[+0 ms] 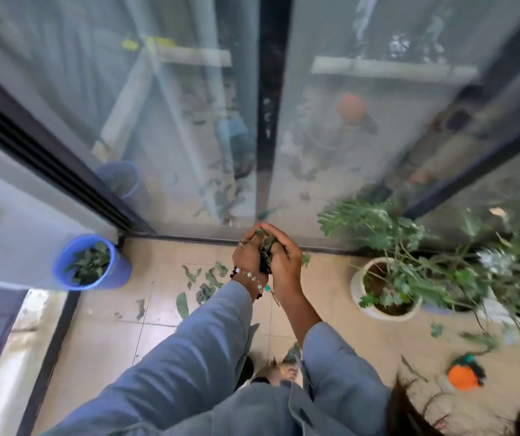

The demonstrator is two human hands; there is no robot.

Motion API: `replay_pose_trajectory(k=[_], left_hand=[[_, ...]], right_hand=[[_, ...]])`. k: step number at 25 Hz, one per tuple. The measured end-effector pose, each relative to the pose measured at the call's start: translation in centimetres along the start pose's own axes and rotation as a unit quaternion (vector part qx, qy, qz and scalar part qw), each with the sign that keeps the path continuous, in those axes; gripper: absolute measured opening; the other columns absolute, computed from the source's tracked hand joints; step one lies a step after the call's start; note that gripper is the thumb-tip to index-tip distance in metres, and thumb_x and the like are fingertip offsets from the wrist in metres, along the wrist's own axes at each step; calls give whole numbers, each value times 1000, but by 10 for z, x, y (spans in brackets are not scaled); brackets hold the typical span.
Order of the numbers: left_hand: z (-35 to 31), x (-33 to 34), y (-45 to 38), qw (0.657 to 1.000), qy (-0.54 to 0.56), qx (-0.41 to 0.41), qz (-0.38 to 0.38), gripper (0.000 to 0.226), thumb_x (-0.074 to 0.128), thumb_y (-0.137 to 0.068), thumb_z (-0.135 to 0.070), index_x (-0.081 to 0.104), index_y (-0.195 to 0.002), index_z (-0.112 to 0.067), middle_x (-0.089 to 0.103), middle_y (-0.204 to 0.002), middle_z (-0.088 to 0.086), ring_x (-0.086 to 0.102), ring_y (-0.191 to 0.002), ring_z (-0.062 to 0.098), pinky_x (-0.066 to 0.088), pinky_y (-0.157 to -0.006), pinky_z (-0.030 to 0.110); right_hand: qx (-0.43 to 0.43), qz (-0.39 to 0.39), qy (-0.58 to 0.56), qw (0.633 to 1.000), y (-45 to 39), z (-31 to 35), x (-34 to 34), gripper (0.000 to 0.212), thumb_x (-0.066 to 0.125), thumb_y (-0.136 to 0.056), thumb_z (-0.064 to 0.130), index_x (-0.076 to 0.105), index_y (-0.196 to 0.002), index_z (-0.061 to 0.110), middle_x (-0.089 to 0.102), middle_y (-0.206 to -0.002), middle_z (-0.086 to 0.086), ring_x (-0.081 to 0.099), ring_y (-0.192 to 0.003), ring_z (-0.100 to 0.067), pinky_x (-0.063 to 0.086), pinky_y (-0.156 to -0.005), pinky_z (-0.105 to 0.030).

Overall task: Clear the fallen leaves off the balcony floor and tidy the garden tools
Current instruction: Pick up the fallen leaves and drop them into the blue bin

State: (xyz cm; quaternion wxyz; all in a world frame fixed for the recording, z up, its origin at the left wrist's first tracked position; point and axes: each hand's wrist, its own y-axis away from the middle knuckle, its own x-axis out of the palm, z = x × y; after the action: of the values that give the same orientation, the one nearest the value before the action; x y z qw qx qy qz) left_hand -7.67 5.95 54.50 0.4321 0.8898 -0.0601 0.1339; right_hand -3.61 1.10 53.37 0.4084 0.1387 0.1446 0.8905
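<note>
Both hands are cupped together around a bunch of leaves: the left hand and right hand press it between curled fingers, above the floor. The blue bucket, already holding leaves, stands at nine o'clock from the hands. To do this well, I would keep the hands sealed while carrying the bunch over, and let go only above the rim. More loose leaves lie just below at seven o'clock.
</note>
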Motion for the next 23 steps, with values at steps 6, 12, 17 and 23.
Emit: replay_pose_trajectory(k=[6,12,17,23], left_hand=[[-86,-98,-26,977,201,55,-42,13,53,-87,-22,64,-81,-16,61,-68,1,60,-62,16,48,-59,25],[-159,-206,-47,914,373,94,-131,50,41,-94,-57,55,-69,-16,59,-61,-1,59,-60,15,47,-67,27],[-178,-280,-63,889,403,95,-194,32,45,-99,-36,60,-80,-15,66,-58,-2,64,-51,13,51,-51,21],[-192,-332,-91,868,415,105,-250,26,52,-97,-33,68,-90,-15,69,-82,4,66,-74,19,53,-69,31]], right_hand=[[-3,134,95,986,0,-9,137,51,35,-74,-6,76,-88,20,73,-101,-6,67,-100,-24,52,-93,-48],[37,246,149,957,22,-46,264,40,40,-71,0,75,-84,17,74,-92,-6,68,-92,-27,54,-88,-50],[110,346,138,921,60,-56,327,29,50,-88,3,72,-89,22,72,-97,-5,65,-94,-21,52,-83,-29],[143,438,209,863,46,-92,389,24,56,-95,28,71,-109,15,72,-107,-6,66,-105,-21,53,-90,-32]])
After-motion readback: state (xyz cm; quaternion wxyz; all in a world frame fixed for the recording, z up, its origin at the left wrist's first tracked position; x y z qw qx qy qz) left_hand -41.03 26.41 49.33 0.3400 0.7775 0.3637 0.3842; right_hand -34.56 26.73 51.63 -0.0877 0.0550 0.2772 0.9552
